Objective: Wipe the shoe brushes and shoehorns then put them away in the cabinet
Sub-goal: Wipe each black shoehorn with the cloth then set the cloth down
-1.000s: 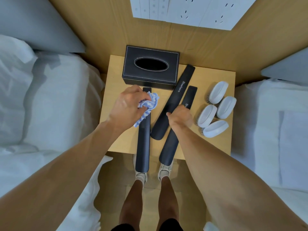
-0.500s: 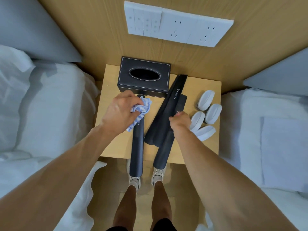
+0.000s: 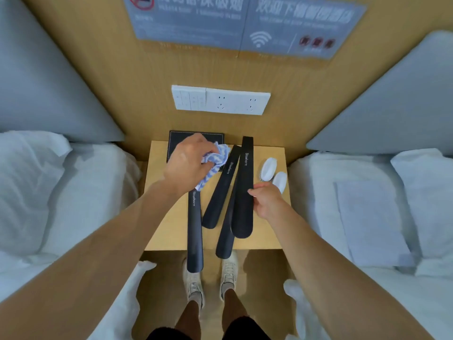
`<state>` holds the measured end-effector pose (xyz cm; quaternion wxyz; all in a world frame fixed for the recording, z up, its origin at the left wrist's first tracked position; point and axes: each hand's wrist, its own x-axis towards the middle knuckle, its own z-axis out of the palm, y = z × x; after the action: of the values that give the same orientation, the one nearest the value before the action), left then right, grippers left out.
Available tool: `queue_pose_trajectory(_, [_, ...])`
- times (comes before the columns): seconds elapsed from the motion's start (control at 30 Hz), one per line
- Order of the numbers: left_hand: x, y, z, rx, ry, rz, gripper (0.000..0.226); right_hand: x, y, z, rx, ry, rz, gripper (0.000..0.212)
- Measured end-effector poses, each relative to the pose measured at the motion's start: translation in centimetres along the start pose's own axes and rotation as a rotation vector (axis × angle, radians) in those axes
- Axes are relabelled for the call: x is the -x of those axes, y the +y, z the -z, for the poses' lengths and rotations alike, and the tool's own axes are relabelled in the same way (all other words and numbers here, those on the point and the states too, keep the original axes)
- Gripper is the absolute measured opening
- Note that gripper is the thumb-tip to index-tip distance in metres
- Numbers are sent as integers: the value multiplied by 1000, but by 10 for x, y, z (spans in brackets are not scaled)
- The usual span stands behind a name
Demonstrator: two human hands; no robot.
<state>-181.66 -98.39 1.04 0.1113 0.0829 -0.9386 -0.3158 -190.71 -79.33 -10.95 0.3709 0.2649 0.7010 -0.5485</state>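
The right hand [image 3: 266, 200] pinches one black shoehorn [image 3: 245, 192] above the bench [image 3: 267, 231]. It looks stiff, light and smooth; hold its middle. The left hand [image 3: 188, 165] squeezes the soft cloth [image 3: 217, 159] beside it.

Wood-panelled wall [image 3: 137, 77] with socket panel [image 3: 220, 100] and grey notices [image 3: 242, 23] | white-sheeted beds [image 3: 61, 192] flank a nightstand [image 3: 161, 217]

4 long black shoehorns lie fanned on the wooden bench: the leftmost shoehorn [image 3: 195, 231] and a third shoehorn [image 3: 226, 238] overhang the near edge, a shorter second shoehorn [image 3: 219, 192] leans diagonally between them, and the rightmost shoehorn [image 3: 245, 190] lies on top of the third. 2 white shoe brushes [image 3: 268, 168] sit side by side near the bench's right edge, and a crumpled blue-and-white cloth [image 3: 215, 160] is bunched over the leftmost shoehorn's far end.
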Motion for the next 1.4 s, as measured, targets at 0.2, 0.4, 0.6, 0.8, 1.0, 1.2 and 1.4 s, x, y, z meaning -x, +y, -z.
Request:
queue_pose_trajectory(0.2, [-15, 49, 34, 55, 41, -79, 12, 78, -29, 38, -132, -157, 130, 26])
queue_pose_trajectory(0.4, [-36, 95, 70, 87, 136, -198, 18, 142, -64, 69, -280, -304, 317, 35])
queue_pose_trajectory(0.6, [-52, 140, 102, 79, 245, -319, 21, 177, -99, 69, -351, -426, 561, 41])
queue_pose_trajectory(0.8, [-56, 163, 130, 64, 322, -370, 22, 203, -134, 49, -335, -494, 742, 43])
queue_pose_trajectory(1.0, [-54, 172, 162, -50, 411, -389, 22, 233, -174, 22, -261, -539, 915, 51])
queue_pose_trajectory(1.2, [-43, 166, 187, -238, 514, -368, 23, 256, -197, 2, -137, -678, 1002, 47])
queue_pose_trajectory(1.4, [-28, 146, 202, -247, 576, -322, 15, 269, -205, -18, -40, -829, 998, 45])
